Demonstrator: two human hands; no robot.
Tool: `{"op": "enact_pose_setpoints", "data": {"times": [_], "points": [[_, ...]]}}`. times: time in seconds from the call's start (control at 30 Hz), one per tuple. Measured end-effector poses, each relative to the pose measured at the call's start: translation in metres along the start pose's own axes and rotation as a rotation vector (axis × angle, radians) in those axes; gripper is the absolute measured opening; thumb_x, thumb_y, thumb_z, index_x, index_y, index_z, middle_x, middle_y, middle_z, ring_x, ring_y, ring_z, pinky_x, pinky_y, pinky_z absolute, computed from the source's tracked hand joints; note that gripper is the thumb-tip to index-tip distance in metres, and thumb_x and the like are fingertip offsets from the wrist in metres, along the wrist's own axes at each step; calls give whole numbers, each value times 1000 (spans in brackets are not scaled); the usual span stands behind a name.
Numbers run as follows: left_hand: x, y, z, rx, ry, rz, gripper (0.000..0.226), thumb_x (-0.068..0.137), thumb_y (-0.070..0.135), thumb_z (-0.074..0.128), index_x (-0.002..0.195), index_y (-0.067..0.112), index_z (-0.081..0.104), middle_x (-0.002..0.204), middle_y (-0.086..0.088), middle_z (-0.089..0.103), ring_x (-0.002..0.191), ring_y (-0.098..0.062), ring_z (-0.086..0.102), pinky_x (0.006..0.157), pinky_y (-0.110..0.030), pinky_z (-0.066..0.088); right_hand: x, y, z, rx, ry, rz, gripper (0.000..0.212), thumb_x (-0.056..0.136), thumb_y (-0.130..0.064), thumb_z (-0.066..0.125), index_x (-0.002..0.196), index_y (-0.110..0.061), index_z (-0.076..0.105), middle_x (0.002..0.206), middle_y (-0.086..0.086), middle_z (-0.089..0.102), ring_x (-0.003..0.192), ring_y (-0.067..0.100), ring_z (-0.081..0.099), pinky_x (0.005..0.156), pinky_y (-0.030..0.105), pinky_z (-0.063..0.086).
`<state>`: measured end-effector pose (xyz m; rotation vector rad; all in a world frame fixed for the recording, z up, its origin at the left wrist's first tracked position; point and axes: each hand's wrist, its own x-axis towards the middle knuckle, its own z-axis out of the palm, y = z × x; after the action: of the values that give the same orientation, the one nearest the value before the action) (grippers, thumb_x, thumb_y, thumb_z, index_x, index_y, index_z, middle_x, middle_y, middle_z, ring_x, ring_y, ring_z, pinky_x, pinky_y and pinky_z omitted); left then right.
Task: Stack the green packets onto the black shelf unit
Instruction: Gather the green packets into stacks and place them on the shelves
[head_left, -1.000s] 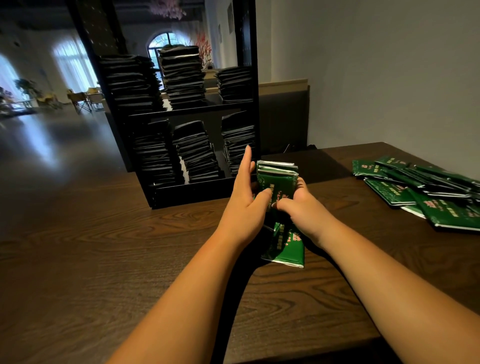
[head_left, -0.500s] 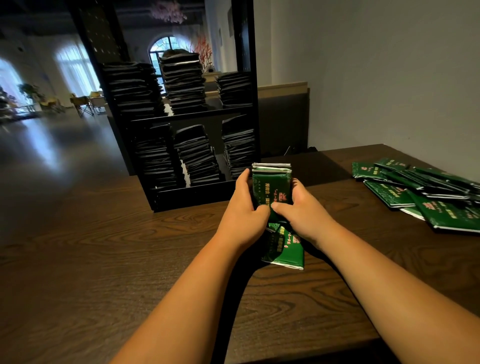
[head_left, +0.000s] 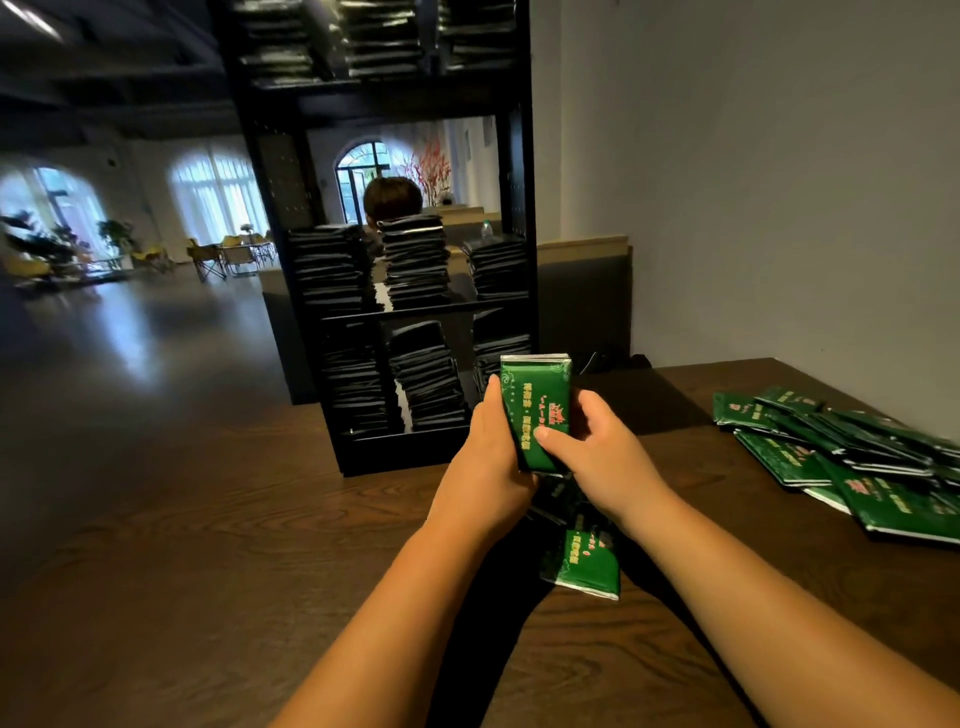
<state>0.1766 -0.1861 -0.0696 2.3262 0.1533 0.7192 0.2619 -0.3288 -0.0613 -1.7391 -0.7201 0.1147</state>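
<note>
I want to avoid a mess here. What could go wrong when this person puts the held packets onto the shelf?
1. The left hand and right hand hold the bundle of green packets upright by its sides. Its top is free, so packets might fan out or slip.
2. The stacks in the black shelf unit look tall and uneven, and the lower middle stack leans. A nudge could topple it.
</note>
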Motion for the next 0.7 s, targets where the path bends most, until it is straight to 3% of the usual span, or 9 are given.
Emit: {"op": "enact_pose_setpoints", "data": {"times": [0.1, 0.2, 0.3, 0.4, 0.47, 0.57, 0.7], "points": [[3, 5, -23, 15, 48, 37, 102, 80, 13, 79, 165, 33, 27, 153, 12, 48, 144, -4, 47, 114, -34, 50, 3, -26, -1, -31, -25, -66, 27, 101, -32, 72, 109, -52, 57, 116, -21, 69, 108, -3, 64, 86, 23, 51], [8, 14, -48, 48, 142, 92, 93, 82, 9, 80, 159, 31, 33, 146, 18, 44, 141, 1, 40, 115, -15, 36, 9, -55, 2, -20, -5, -128, 24, 101, -32, 71, 117, -47, 62, 114, -20, 72, 104, -9, 64, 79, 15, 47], [17, 28, -69, 54, 217, 93, 90, 84, 4, 79, 159, 26, 35, 140, 20, 41, 137, 0, 42, 114, -19, 37, 27, -80, 4, -24, 64, -191, 30, 99, -33, 74, 127, -35, 66, 113, -17, 74, 102, -5, 68, 82, 18, 52], [37, 43, -86, 5, 264, 60, 78, 86, 8, 80, 151, 29, 41, 136, 15, 57, 120, -2, 61, 103, -28, 55, 51, -104, 3, -55, 155, -216, 52, 96, -41, 76, 144, -24, 60, 120, -9, 75, 105, 5, 72, 86, 27, 58], [55, 51, -95, -50, 305, 20, 74, 87, 10, 82, 149, 27, 44, 132, 11, 66, 104, 2, 70, 93, -31, 62, 69, -119, 1, -112, 211, -233, 53, 97, -44, 74, 143, -20, 60, 123, -4, 74, 106, 11, 71, 80, 26, 55], [80, 61, -104, -128, 362, -8, 70, 86, 17, 87, 145, 28, 50, 123, 14, 68, 97, -1, 73, 90, -37, 64, 92, -140, -4, -246, 287, -277, 50, 101, -48, 68, 139, -17, 63, 127, 2, 71, 104, 15, 66, 76, 28, 47], [111, 72, -112, -165, 415, 0, 68, 87, 20, 88, 146, 27, 56, 118, 15, 71, 104, -2, 72, 88, -21, 58, 119, -166, -10, -431, 350, -294, 48, 106, -49, 61, 134, -11, 68, 124, 9, 62, 95, 18, 55, 74, 28, 40]]}}
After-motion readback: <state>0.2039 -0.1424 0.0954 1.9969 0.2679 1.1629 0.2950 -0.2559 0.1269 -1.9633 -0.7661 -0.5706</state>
